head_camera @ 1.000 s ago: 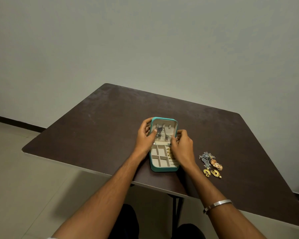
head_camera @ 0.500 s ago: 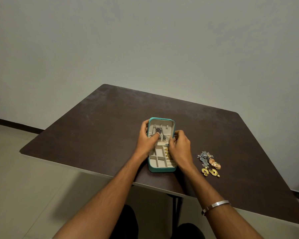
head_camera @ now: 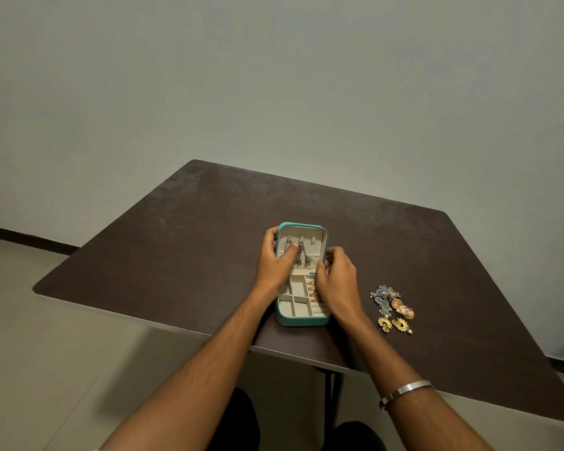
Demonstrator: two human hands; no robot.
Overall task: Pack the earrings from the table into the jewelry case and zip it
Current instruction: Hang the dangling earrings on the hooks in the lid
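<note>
jewelry case (head_camera: 302, 317): teal, lies open near the table's near edge, lid half propped on the far side, cream tray with compartments on the near side
left hand (head_camera: 275, 263): its grip wraps the lid's left rim, fingers behind the lid, thumb pressed on the lining beside the dark earrings
right hand (head_camera: 337, 278): fingers curled at the right side of the case where lid meets tray; whether its grip pinches anything cannot be told
dark earrings (head_camera: 303, 257): silvery dangling pair hanging on the lid's inner panel, just right of the thumb
gold earrings in the tray (head_camera: 312, 291): small cone shapes lined up in the right-hand column, partly hidden by the right hand
loose earrings (head_camera: 392, 309): cluster on the table to the right of the case, towards the right edge; grey-blue pieces farthest, copper-toned domes in the middle, two yellow flower shapes nearest
table (head_camera: 176, 239): dark brown top with rounded corners
bangle (head_camera: 406, 390): silver band on the right wrist
</note>
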